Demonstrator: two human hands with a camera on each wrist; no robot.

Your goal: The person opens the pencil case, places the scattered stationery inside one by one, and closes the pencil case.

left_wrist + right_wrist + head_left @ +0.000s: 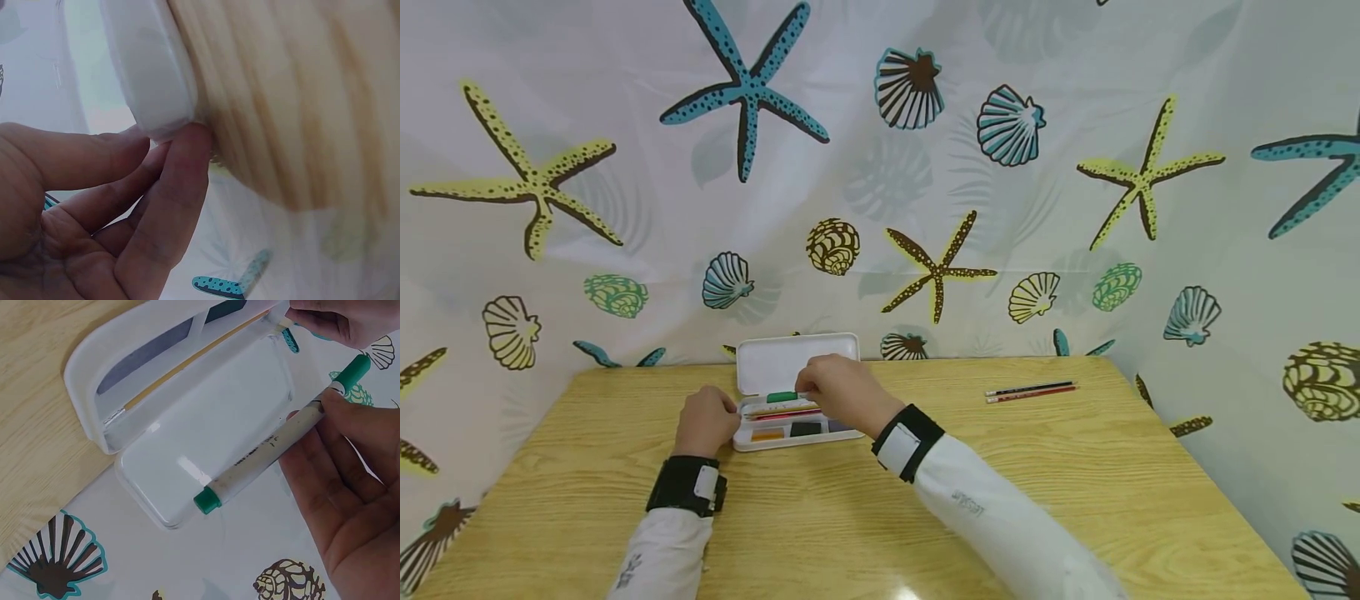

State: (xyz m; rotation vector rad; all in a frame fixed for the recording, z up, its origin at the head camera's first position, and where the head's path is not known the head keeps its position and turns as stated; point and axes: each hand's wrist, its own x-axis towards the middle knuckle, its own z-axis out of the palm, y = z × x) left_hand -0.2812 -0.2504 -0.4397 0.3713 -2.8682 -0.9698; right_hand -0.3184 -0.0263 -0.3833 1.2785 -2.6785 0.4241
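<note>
A white pencil case [797, 441] lies on the wooden table with its lid [775, 354] swung back. My left hand [703, 421] holds the case's left end; in the left wrist view the thumb and fingers [187, 169] pinch its white corner. Over the case, my right hand [846, 387] pinches a white marker [269, 447] with a green cap and a green end, between thumb and fingertips. The marker hangs across the lid in the right wrist view. Pencils [786, 412] lie lengthwise inside, beside an orange block [767, 435] and a dark block [806, 429] in front compartments.
Two pencils, one black [1030, 389] and one red [1032, 394], lie side by side on the table [1000, 500] at the right. Behind the table hangs a white cloth [820, 175] printed with starfish and shells. Both wrists wear black straps [688, 483].
</note>
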